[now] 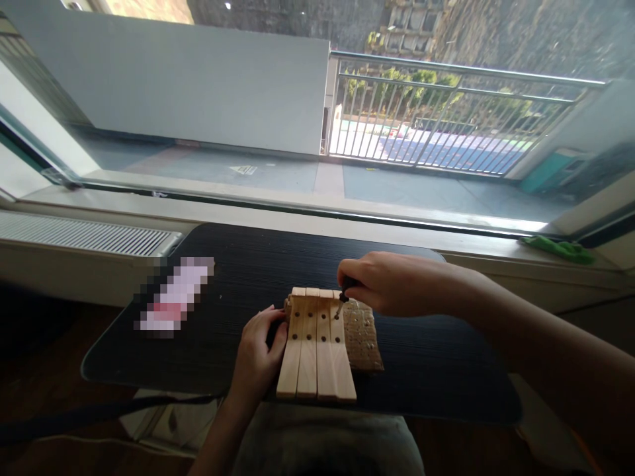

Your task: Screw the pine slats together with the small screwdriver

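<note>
Several pale wooden slats (317,370) lie side by side on a black table, with two rows of dark screws across them. My right hand (381,284) is closed around the dark handle of a screwdriver (342,301), which leans over the rightmost slat. Its metal tip meets a screw (337,317) in the upper row. At the left edge of the slats, my left hand (260,347) grips their side, thumb toward me and fingertips partly hidden. Brown corrugated cardboard (364,337) lies under the slats and sticks out on the right.
The black table (431,377) stands against a window sill. A blurred-out pink and white item (176,297) lies on its left part. A radiator (89,235) is at the left, and a green cloth (560,249) rests on the sill at the right.
</note>
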### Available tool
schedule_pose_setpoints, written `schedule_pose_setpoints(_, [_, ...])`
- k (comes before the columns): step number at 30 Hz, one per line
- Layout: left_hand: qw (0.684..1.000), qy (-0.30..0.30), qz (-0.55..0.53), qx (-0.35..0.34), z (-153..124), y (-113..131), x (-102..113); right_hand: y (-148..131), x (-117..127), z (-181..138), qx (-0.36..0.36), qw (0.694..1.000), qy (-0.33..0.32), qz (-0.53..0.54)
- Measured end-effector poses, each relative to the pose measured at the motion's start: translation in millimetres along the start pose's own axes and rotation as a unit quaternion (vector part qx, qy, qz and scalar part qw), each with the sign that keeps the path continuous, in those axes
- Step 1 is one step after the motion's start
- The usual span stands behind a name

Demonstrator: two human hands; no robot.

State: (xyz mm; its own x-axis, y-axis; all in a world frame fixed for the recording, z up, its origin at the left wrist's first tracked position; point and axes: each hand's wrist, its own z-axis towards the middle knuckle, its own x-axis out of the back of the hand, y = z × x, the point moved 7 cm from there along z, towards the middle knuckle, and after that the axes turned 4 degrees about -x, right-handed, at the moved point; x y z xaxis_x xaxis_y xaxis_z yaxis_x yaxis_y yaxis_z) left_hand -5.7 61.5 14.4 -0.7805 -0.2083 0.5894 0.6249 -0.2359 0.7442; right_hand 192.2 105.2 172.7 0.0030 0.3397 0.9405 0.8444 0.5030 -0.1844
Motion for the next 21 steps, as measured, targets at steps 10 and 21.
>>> schedule_pose_setpoints(10, [1.0,-0.004,0.004,-0.01,-0.1,2.0,-0.2,-3.7,5.3,0.5,-0.02,0.999,-0.024,-0.018])
schedule_pose_setpoints(21, [1.0,0.001,0.008,-0.018,-0.1,2.7,0.7,-12.5,7.4,3.0,0.015,0.998,0.012,-0.055])
